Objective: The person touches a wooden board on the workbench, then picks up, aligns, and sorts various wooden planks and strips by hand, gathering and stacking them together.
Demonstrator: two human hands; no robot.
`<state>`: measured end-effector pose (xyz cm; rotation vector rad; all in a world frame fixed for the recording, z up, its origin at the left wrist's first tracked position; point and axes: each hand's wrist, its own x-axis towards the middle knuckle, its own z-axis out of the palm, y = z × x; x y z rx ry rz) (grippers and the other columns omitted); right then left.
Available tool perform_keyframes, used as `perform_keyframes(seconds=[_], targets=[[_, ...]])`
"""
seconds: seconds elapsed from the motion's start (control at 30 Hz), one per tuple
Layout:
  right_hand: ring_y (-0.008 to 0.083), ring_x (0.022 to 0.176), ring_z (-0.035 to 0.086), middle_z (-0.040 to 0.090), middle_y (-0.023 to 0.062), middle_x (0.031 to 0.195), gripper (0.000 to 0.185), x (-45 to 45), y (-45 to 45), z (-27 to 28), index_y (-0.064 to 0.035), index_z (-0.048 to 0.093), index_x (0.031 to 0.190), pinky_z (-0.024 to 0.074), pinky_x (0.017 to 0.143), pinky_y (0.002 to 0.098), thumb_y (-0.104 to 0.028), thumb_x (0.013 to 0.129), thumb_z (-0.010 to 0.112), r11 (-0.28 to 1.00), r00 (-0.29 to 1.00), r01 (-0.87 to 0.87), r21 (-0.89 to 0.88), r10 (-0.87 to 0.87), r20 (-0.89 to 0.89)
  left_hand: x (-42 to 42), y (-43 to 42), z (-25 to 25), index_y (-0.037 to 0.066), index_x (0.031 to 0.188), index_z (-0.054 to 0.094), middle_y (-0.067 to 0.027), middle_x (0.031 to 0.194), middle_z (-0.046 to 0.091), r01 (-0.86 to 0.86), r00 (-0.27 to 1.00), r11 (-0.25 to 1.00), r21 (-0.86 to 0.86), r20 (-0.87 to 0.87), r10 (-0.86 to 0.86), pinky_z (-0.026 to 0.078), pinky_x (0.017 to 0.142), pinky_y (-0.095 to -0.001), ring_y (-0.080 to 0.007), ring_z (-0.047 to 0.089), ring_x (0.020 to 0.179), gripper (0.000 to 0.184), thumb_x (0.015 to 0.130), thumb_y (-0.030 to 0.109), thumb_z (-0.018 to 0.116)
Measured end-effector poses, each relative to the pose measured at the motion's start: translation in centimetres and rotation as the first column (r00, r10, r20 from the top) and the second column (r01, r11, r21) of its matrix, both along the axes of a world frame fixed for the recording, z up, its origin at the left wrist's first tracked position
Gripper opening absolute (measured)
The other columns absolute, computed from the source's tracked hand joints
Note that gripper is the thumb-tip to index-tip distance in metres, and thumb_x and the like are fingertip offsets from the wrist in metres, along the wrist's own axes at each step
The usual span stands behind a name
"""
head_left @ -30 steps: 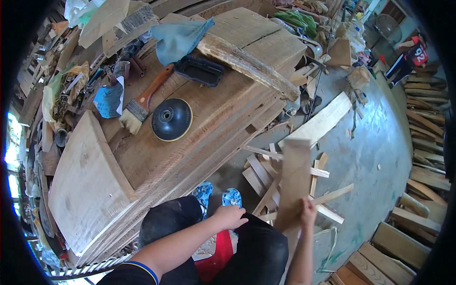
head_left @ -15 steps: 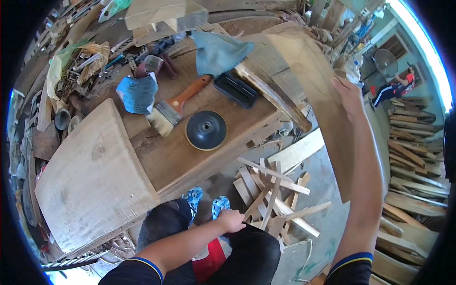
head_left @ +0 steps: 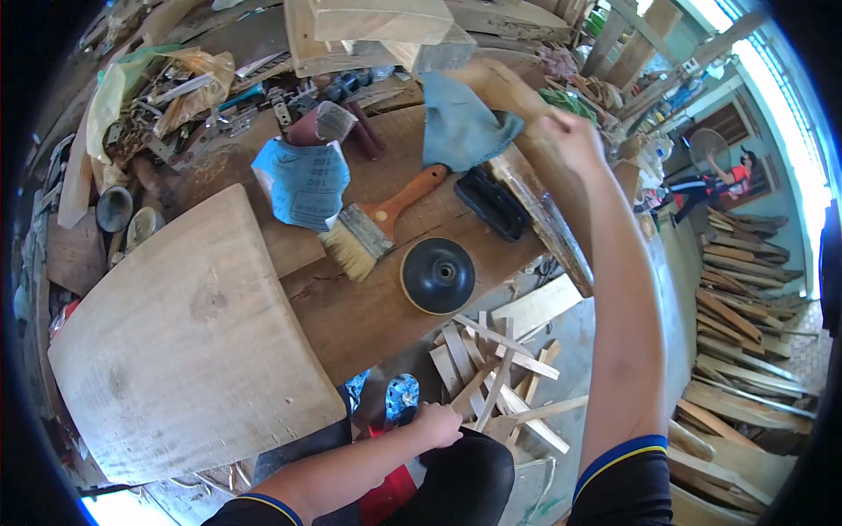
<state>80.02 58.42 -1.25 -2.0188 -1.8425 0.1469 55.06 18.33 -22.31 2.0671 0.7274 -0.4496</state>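
My right hand (head_left: 572, 140) is closed at the edge of a long wooden board (head_left: 502, 83) at the bench's far side, partly hidden by a cloth and a rough wood strip. My left hand (head_left: 437, 426) rests on my knee, fingers curled, with nothing visible in it. On the wooden bench (head_left: 351, 329) lie a blue-grey cloth (head_left: 465, 123), a brush (head_left: 386, 219), a black round pad (head_left: 438, 275), a black tray (head_left: 491, 203), blue sandpaper (head_left: 303, 182) and the rough strip (head_left: 548, 223). A wide pale board (head_left: 197, 337) covers the bench's near left.
Wood offcuts (head_left: 500, 373) are piled on the floor beside the bench. Stacked planks (head_left: 745, 351) line the right side. A person (head_left: 726, 180) is in the far right background. Wood blocks (head_left: 381, 22) and clutter occupy the bench's back and left.
My right hand has carried the long board up and leftward, from beside my knee to the bench's far side. My left hand stays on my knee. The view has shifted toward the bench.
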Motion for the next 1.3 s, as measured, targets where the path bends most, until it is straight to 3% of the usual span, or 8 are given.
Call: perform_keyframes(seconds=[0.2,0.4,0.57,0.67,0.77,0.8,1.07,1.3], targets=[[0.0287,0.109,0.068,0.069,0.0206,0.123,0.066,0.7,-4.6,-1.3,-0.0104,0.056,0.143,0.0499,0.094,0.0372,-0.046,0.091,0.073,0.955,0.953,-0.294,0.033,0.296,-0.069,-0.1,0.9,0.3,0.006,0.119,0.068,-0.0203,0.112,0.068,0.063,0.997,0.998,-0.004,0.035,-0.063,0.057,0.086,-0.0524,-0.0387,0.068,0.105,0.049,0.093,0.048,0.062],[0.0212,0.113,0.064,0.069,0.0123,0.124,0.045,1.1,-18.7,0.3,-0.0097,0.063,0.136,0.0472,0.099,0.0352,-0.026,0.095,0.070,0.999,0.990,-0.011,-0.038,0.005,-0.140,-0.2,0.0,-0.6,0.006,0.116,0.066,-0.0202,0.111,0.067,0.079,0.996,0.997,-0.005,0.034,-0.079,0.055,0.087,-0.0518,-0.0383,0.068,0.105,0.049,0.094,0.050,0.059],[0.0229,0.104,0.067,0.071,0.0142,0.112,0.016,5.0,-35.7,-5.4,0.0016,0.071,0.107,0.0506,0.096,0.0335,-0.003,0.099,0.057,0.662,0.950,0.287,0.692,-0.290,-0.116,-0.5,-0.3,-1.7,0.007,0.114,0.066,-0.0194,0.111,0.068,0.067,0.998,0.997,0.043,-0.024,-0.066,0.055,0.085,-0.0544,-0.0378,0.068,0.103,0.047,0.095,0.050,0.058],[0.0132,0.094,0.063,0.071,0.0053,0.101,0.015,7.3,-45.1,-12.8,-0.0005,0.071,0.103,0.0496,0.083,0.0269,-0.012,0.099,0.062,0.522,0.578,0.806,0.279,-0.594,-0.559,-0.3,-0.7,-1.9,0.008,0.112,0.067,-0.0190,0.108,0.069,0.089,0.996,0.995,0.045,0.002,-0.089,0.055,0.085,-0.0547,-0.0378,0.069,0.101,0.046,0.094,0.049,0.058],[0.0111,0.084,0.060,0.069,0.0043,0.098,0.020,12.1,-55.1,-29.6,-0.0054,0.069,0.113,0.0485,0.072,0.0266,-0.015,0.096,0.062,0.642,0.451,0.765,-0.052,-0.590,-0.670,0.6,-0.9,-1.4,0.008,0.111,0.068,-0.0188,0.104,0.070,0.140,0.989,0.989,0.037,-0.056,-0.138,0.056,0.083,-0.0528,-0.0376,0.070,0.098,0.044,0.093,0.048,0.060],[0.0134,0.086,0.063,0.070,0.0069,0.100,0.024,9.7,-56.0,-29.0,-0.0044,0.068,0.115,0.0509,0.071,0.0286,-0.014,0.094,0.064,0.521,0.147,0.728,-0.446,-0.754,-0.640,1.0,-0.7,-1.3,0.008,0.112,0.068,-0.0186,0.104,0.070,0.131,0.990,0.991,0.032,-0.064,-0.129,0.056,0.083,-0.0522,-0.0376,0.069,0.098,0.043,0.093,0.047,0.060],[0.0446,0.128,0.052,0.052,0.0244,0.142,0.069,6.5,-66.8,-46.9,-0.0040,0.046,0.143,0.0443,0.108,0.0487,-0.031,0.084,0.069,0.455,0.872,0.301,-0.838,-0.488,0.048,1.2,-2.2,-2.5,0.007,0.109,0.065,-0.0161,0.107,0.068,0.144,0.986,0.989,0.037,-0.089,-0.140,0.054,0.086,-0.0529,-0.0357,0.068,0.102,0.038,0.094,0.041,0.062],[0.0416,0.128,0.053,0.054,0.0271,0.138,0.083,5.9,-57.6,-47.3,-0.0030,0.037,0.148,0.0437,0.109,0.0461,-0.028,0.081,0.079,0.569,0.697,0.417,-0.709,-0.700,-0.152,1.4,-2.8,-2.9,0.007,0.119,0.065,-0.0152,0.107,0.067,0.160,0.983,0.987,-0.013,-0.085,-0.161,0.054,0.087,-0.0498,-0.0347,0.068,0.100,0.042,0.094,0.040,0.062]])
